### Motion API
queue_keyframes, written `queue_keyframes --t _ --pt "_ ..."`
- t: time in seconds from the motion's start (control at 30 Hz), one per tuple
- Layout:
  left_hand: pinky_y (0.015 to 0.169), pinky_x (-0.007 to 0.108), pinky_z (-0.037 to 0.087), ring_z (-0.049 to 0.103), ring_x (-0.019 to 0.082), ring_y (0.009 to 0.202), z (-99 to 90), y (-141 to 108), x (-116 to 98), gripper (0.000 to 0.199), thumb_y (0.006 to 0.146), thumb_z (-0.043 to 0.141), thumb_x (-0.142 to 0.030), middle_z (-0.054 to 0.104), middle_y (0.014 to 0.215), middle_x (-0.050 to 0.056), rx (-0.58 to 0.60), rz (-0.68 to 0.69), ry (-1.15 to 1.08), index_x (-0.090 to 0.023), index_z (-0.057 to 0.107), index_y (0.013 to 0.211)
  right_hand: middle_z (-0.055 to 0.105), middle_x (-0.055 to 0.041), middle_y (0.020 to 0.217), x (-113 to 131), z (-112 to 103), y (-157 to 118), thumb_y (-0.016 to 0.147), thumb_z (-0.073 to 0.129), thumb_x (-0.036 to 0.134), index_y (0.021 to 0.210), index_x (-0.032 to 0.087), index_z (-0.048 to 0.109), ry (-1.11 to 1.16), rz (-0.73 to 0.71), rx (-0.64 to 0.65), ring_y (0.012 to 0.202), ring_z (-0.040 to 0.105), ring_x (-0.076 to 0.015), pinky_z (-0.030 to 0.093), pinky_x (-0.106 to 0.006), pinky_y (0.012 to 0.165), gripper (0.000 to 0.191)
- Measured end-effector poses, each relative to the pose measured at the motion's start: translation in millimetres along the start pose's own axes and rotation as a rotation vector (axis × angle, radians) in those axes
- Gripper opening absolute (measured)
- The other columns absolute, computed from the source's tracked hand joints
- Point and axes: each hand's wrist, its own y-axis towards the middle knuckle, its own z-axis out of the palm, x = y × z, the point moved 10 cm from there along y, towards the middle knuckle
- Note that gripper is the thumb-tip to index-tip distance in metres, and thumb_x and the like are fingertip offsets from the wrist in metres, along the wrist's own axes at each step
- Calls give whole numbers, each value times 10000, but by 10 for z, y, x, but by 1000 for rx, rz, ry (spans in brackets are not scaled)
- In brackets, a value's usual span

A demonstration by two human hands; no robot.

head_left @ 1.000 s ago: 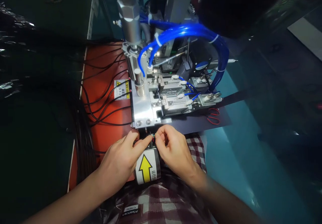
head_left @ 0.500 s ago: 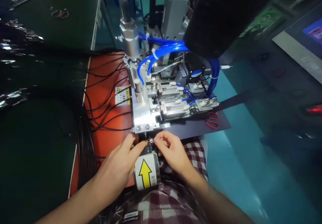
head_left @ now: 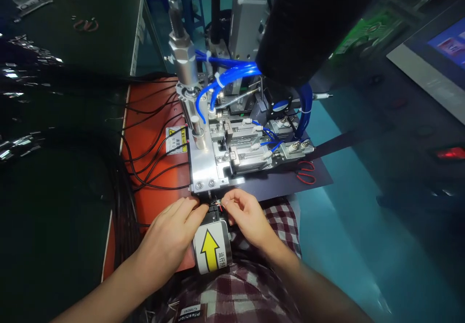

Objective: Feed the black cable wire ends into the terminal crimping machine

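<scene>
A pinch of thin coloured wires (head_left: 219, 205), red and pale, shows between my hands at the front of the machine. My right hand (head_left: 249, 219) is closed, thumb and forefinger together on the wires' right side. My left hand (head_left: 174, 228) rests left of the small black fixture (head_left: 212, 215), fingers bent and closed at its edge; what they hold, if anything, is hidden. Below the fixture is a white plate with a yellow arrow (head_left: 209, 251). Just beyond my fingertips stands the metal machine head (head_left: 207, 170).
Black cables (head_left: 156, 163) cross the orange bench surface (head_left: 145, 119) at left. Blue air tubes (head_left: 240, 73) arch over the machine's cylinders. Red-handled scissors (head_left: 306, 173) lie at right on the dark base plate. A bundle of black cables (head_left: 125, 207) hangs along the left side.
My left hand has shifted slightly left, its thumb drawing back from the wires. My right hand stays almost in place at the wires. The camera view has shifted slightly.
</scene>
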Motion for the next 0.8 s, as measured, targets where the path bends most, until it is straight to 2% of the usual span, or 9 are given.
queue_keyframes --t 0.1,0.27,0.37,0.47,0.57,0.7,0.8 --pt "665 365 533 570 236 796 -10 5 -16 280 864 386 -21 605 930 140 9 17 -4 -65 562 1077 527 30 605 57 -31 -29 837 532 355 750 179 558 -92 -27 -12 489 472 -104 375 -225 468 198" --pt "674 366 530 565 236 798 -15 -7 -38 266 863 408 -38 595 928 134 11 38 36 -66 560 1079 588 5 637 430 -66 -149 861 534 351 910 201 655 -504 -260 -171 564 511 -135 388 -250 546 200" --pt "647 356 525 562 230 764 -21 -6 -37 252 868 413 -54 587 882 118 -10 35 63 -63 564 1069 561 21 563 523 -25 -178 825 590 346 833 204 681 -591 -306 -239 529 501 -132 369 -251 536 169" --pt "647 345 517 557 222 755 -19 -1 -35 250 868 412 -51 578 861 104 -16 31 58 -69 567 1062 520 32 533 533 -26 -179 812 597 317 725 201 651 -578 -316 -305 502 466 -119 349 -241 511 155" --pt "659 339 510 553 218 764 9 -2 -25 257 866 407 -44 576 868 99 10 23 38 -80 567 1063 471 44 531 497 -25 -162 826 555 288 707 198 603 -526 -317 -317 490 423 -109 331 -229 490 157" --pt "667 330 506 551 209 765 28 -10 0 263 873 399 -56 578 866 93 25 7 30 -94 570 1069 412 60 533 420 -4 -121 827 533 280 704 198 545 -382 -309 -244 499 391 -103 327 -222 489 148" --pt "668 328 508 557 208 771 36 -14 13 276 868 389 -52 588 879 100 30 0 20 -102 581 1060 453 53 558 276 -38 -76 817 528 301 716 191 539 -152 -221 -202 493 400 -101 340 -225 479 150"
